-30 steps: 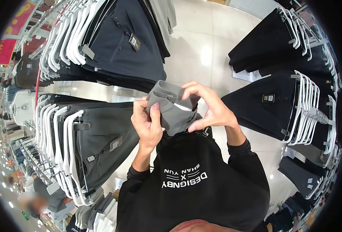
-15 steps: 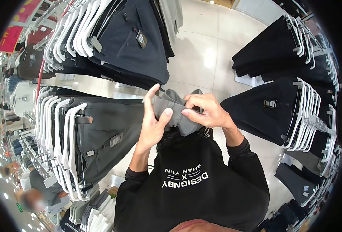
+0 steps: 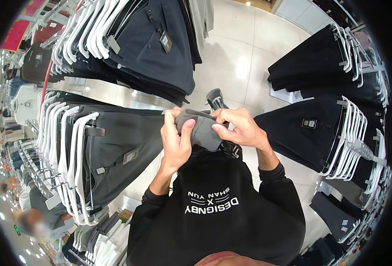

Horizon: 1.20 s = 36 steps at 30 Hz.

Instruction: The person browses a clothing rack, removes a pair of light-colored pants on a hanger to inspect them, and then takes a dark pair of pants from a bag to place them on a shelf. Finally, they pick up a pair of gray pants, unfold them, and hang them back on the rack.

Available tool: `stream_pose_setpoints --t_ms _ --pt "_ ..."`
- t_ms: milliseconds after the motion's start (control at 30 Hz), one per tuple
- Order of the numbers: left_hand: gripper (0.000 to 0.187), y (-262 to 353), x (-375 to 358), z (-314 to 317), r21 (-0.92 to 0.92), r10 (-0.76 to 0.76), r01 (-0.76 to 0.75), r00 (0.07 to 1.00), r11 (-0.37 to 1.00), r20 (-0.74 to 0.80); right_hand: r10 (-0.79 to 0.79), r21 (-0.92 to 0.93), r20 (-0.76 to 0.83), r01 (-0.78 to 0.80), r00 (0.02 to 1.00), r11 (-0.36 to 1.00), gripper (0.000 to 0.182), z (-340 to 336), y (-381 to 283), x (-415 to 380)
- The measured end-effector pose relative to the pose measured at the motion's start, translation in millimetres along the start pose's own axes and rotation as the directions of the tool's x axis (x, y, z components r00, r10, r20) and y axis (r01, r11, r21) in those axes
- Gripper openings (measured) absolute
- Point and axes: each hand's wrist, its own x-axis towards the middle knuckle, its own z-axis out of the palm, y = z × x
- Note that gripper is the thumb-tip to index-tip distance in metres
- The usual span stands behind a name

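A grey cloth (image 3: 204,133), bunched and folded, is held up in front of my chest at the middle of the head view. My left hand (image 3: 178,138) grips its left side, the thumb on top and the fingers curled behind. On the right side my right hand (image 3: 237,126) pinches the cloth between thumb and fingers. Both hands are closed and a short distance apart. Just beyond the cloth, a shoe (image 3: 216,97) shows above the floor. My black top with white lettering lies below the hands.
Racks of dark trousers on white hangers stand at left, with grey trousers (image 3: 116,146) nearest and navy trousers (image 3: 160,53) above. Black trousers (image 3: 302,128) hang at right. Pale floor tiles (image 3: 231,40) run between. Another person (image 3: 43,204) is at the lower left.
My left fingers have closed from a raised, spread pose onto the cloth. The cloth is folded more compactly, and the shoe now shows beyond it.
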Motion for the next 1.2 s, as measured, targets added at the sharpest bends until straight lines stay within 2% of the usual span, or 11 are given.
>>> stream_pose_setpoints --t_ms 167,300,333,467,600,633,767,900,967,1033,1200 --pt "0.024 -4 -2 1 0.128 0.108 -0.090 0.984 0.988 -0.143 0.053 0.135 -0.096 -0.040 0.994 0.990 0.021 4 -11 6" --pt "0.024 -4 -1 1 0.150 0.078 -0.059 0.989 0.987 -0.124 0.203 0.098 0.117 -0.215 0.972 0.972 0.027 8 -4 7" --pt "0.024 -3 -1 1 0.148 0.057 -0.039 0.991 0.988 -0.122 0.099 0.134 0.090 -0.110 0.991 0.985 0.021 9 -1 9" --pt "0.026 2 -11 -7 0.100 -0.117 0.128 0.988 0.987 -0.102 0.018 0.118 0.104 -0.030 0.994 0.993 0.017 6 -2 15" --pt "0.023 25 -32 -7 -0.079 -0.167 0.158 0.979 0.984 -0.118 -0.087 0.202 0.084 0.069 0.993 0.977 0.020 5 -1 30" --pt "0.022 28 -43 -10 -0.019 -0.190 0.190 0.971 0.982 -0.143 -0.108 0.218 0.099 0.084 0.989 0.972 0.021 4 -1 34" --pt "0.016 47 -78 -17 0.101 -0.256 0.297 0.920 0.950 -0.297 -0.211 0.329 0.472 0.051 0.856 0.943 0.020 6 -4 52" --pt "0.015 62 -112 -16 0.102 -0.217 0.306 0.839 0.946 -0.499 -0.309 0.338 0.655 0.099 0.690 0.936 0.028 28 -17 78" --pt "0.016 68 -130 -21 0.076 -0.218 0.320 0.782 0.944 -0.584 -0.333 0.348 0.639 0.125 0.693 0.929 0.035 45 -31 93" --pt "0.016 71 -148 -31 0.035 -0.239 0.339 0.730 0.940 -0.641 -0.446 0.349 0.491 0.301 0.748 0.888 0.034 64 -58 112" --pt "0.014 64 -186 -65 0.031 -0.228 0.348 0.675 0.937 -0.701 -0.720 0.406 0.374 0.595 0.585 0.694 0.034 138 -133 125"
